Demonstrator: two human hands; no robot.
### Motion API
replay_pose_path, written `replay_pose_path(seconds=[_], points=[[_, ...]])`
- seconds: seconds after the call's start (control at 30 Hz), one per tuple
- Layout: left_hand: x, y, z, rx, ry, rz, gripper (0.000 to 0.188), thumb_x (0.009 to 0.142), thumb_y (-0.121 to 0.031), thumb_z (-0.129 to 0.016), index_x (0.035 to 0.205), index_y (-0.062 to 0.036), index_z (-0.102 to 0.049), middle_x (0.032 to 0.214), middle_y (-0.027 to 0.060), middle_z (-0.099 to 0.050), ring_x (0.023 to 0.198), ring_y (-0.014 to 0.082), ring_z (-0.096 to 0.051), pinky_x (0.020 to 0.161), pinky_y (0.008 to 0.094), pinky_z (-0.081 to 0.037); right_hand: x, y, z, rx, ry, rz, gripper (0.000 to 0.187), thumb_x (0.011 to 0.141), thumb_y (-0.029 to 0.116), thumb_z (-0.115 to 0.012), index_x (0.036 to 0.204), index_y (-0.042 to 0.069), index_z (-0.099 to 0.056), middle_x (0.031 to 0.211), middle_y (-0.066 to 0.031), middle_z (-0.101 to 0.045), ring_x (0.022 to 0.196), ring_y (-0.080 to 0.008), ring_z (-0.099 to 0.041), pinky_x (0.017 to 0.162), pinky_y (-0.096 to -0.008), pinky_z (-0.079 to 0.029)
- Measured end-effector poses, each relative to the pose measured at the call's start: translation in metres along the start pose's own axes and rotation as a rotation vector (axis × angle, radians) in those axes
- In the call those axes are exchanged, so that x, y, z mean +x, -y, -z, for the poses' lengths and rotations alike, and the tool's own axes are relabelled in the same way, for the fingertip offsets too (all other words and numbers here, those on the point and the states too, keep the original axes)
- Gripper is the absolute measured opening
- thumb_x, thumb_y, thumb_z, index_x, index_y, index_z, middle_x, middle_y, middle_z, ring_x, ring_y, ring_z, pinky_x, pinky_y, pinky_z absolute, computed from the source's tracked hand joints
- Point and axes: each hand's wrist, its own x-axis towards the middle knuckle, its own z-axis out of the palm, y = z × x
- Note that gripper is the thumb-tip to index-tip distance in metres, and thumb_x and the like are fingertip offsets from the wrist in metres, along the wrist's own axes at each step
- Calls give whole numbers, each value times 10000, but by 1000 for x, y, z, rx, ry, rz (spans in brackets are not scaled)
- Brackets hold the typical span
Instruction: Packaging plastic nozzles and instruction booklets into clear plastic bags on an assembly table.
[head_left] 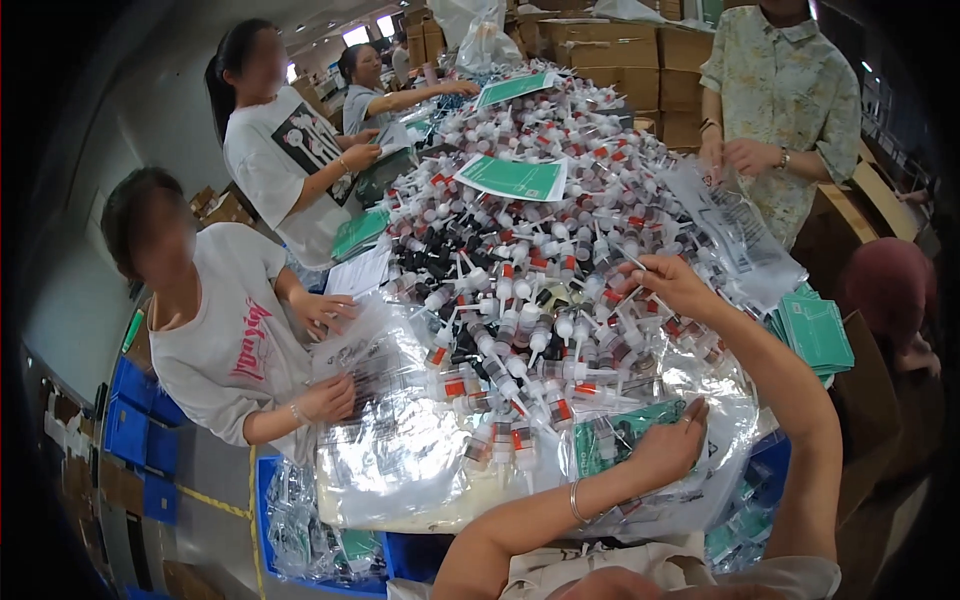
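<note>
Small bottles point(600, 225) heaped high across the table; white nozzles, some red or black parts. Right hand point(676, 288) over the heap's right side, fingers pinched together at the bottles; grip unclear. Left hand point(668, 450) nearer, bangle point(574, 502) at wrist, by a green card point(592, 455) and shiny clear plastic. Two green leaflets point(515, 178) on the heap, one middle, one far. Card stack point(815, 332) right. Near left: co-worker in white point(215, 290), both hands on clear sheeting point(390, 455). Blue bin point(268, 500) below, bagged items inside. Cardboard boxes point(605, 48) far.
</note>
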Motion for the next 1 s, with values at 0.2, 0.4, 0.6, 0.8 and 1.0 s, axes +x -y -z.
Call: replay_pose_path(seconds=[0.2, 0.4, 0.6, 0.8, 1.0], points=[[-2, -7, 3, 19, -7, -33, 543, 798, -136, -503, 1283, 69, -371, 1364, 226, -383, 669, 329, -641, 573, 421, -515, -44, 19, 11, 147, -103, -122, 315, 968, 212, -422, 1186, -1, -502, 902, -102, -664, 788, -148, -647, 666, -257, -521], [2, -2, 4, 82, -134, -156, 587, 755, -119, -543, 1267, 113, -375, 1320, 294, -400, 649, 286, -642, 559, 359, -517, -70, 26, 26, 62, -79, -190, 295, 961, 236, -431, 1102, -2, -532, 739, -79, -648, 611, -123, -631, 507, -226, -491], [-1, -15, 16, 106, -193, -165, 666, 689, -73, -552, 1281, 144, -335, 1346, 314, -351, 663, 262, -631, 563, 332, -514, -91, 37, 22, -146, -60, -284, 204, 918, 163, -487, 987, -13, -561, 628, -40, -565, 481, -119, -561, 416, -244, -434], [-7, -11, 0, 148, -180, -142, 664, 707, -107, -559, 1273, 156, -334, 1323, 335, -364, 655, 288, -628, 564, 342, -514, -91, 21, 17, -128, -115, -335, 131, 875, 21, -449, 903, 6, -576, 749, -65, -580, 579, -153, -583, 517, -273, -471], [-7, -5, -7, 73, -134, -117, 614, 724, -102, -543, 1255, 149, -367, 1301, 342, -386, 634, 304, -623, 550, 354, -508, -38, 29, -13, -766, -47, 218, 203, 683, -83, -452, 792, 21, -588, 813, -117, -551, 838, -331, -565, 718, -397, -448]])
